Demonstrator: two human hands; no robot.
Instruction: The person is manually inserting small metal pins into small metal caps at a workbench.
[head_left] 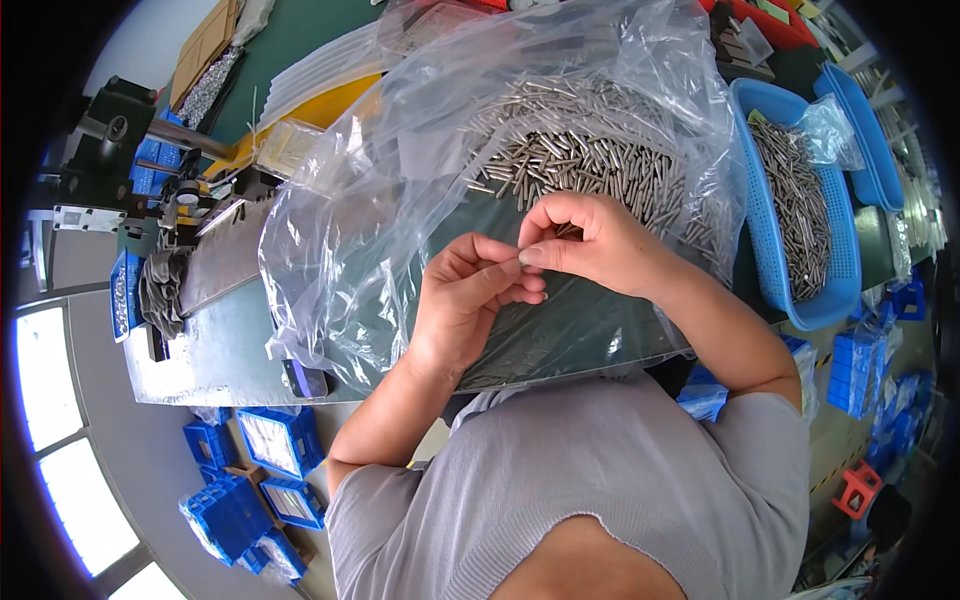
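Note:
My left hand and my right hand meet at the fingertips over the near part of a clear plastic bag spread on the green table. Thumb and fingers are pinched together on each hand; whatever they hold, if anything, is too small and covered to make out. Just beyond my fingers lies a wide heap of small metal pins, slim and silvery, partly under the bag's film. My right hand is nearest to the heap.
To the right stands a blue plastic basket filled with similar metal pieces, beside another blue basket. A dark machine fixture rises at the left. Blue crates sit on the floor past the table's near edge.

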